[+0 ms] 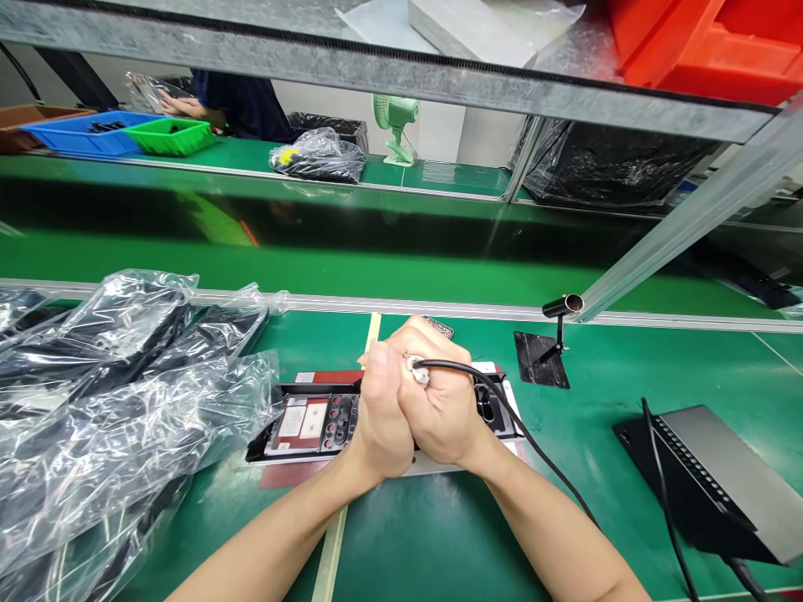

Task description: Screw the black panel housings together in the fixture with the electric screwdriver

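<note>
My left hand [384, 410] and my right hand [442, 401] are pressed together over the middle of a long black-framed part [344, 422]. Fingers of the right hand are wrapped round the taped end of a black cable [416, 368], which runs off to the lower right. The left hand is closed against the right; whatever it grips is hidden. Beneath the hands, the black part lies on a reddish-brown sheet [282, 477]. Its left end shows labels and a row of round holes, its right end dark round openings. The hands cover its centre.
Plastic-wrapped black parts [125, 418] pile up on the left. A black holder with a metal tube [561, 307] stands behind right, and a black-and-grey device [708, 477] with cables lies at right. Overhead runs a metal shelf [376, 63]. Across the belt, a person's arm [207, 109] shows.
</note>
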The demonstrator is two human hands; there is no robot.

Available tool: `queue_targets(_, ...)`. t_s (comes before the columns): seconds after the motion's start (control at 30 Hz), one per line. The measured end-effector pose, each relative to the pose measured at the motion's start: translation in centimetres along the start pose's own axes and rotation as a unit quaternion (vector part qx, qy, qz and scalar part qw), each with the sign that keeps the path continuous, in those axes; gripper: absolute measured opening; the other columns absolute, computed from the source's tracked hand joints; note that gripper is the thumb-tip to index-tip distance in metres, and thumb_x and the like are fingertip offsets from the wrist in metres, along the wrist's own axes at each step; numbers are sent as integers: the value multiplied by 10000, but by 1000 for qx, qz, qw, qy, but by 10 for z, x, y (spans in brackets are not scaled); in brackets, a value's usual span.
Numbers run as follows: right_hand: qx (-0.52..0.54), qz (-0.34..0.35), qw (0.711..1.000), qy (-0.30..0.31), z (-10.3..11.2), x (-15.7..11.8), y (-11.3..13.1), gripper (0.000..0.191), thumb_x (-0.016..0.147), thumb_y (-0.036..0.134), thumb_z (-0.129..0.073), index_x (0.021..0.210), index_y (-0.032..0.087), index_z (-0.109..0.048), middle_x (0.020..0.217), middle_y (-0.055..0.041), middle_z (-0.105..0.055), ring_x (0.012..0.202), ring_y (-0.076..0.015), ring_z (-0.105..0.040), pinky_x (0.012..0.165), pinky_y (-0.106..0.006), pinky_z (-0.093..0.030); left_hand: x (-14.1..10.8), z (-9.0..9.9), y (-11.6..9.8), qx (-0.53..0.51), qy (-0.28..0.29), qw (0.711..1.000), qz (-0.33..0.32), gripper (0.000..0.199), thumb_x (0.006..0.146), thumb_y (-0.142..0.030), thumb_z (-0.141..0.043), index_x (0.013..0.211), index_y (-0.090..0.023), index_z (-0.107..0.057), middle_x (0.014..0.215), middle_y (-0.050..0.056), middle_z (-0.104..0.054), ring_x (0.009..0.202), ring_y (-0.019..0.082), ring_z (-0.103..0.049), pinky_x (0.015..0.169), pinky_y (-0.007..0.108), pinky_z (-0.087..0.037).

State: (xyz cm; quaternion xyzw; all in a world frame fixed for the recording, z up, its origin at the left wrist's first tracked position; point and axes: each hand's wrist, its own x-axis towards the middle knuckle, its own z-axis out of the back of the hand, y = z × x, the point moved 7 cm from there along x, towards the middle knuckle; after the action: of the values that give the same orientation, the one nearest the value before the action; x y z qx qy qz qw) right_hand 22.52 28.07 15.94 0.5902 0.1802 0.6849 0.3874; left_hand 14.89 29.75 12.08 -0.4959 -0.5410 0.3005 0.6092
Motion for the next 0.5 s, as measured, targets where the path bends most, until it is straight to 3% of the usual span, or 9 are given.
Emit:
queue_targets(0.2,-15,-15,1000,7,-1,-1,-2,166,967,283,-559,871,283,-694,790,-16,-661,740,-187,-603,663,-360,-507,-1,2,4,10,-15,1000,17,517,1024,-617,-315,718,-228,-465,706,32,-546,623,176,-524,605,359,-478)
queue_targets(0.5,-13,-12,1000,4,-1,-1,-2,169,963,287,-557,852,279,-683,779,-17,-655,735,-187,-602,659,-365,-514,0,-1,-1,7,8,1000,8,543,1043,-588,-210,687,-236,-421,692,34,-523,640,183,-500,614,368,-447)
